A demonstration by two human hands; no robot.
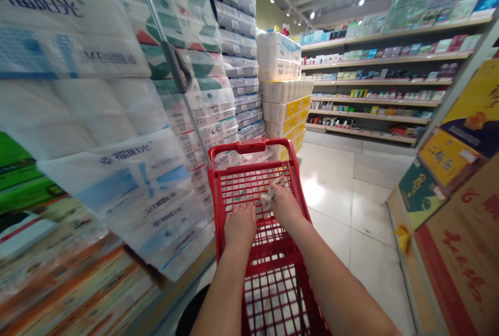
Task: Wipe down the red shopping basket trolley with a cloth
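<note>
One red basket (293, 163) sits at near centre, right of stacked white packs (128, 170); the right hand (285, 205) is closed around one crumpled cloth (268, 199) — likely soft, light, easily pinched at any fold; the left hand (240, 227) is loosely curled at the mesh, its grip unclear. The basket looks stiff, light and slightly slippery — best held by its far rim.

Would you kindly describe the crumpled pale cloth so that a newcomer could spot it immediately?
Start at the red plastic shopping cart in the centre. Over its upper part, the right hand grips a crumpled, off-white cloth with darker mottling. Soft, pale folds set it apart from the rigid red plastic.
</note>
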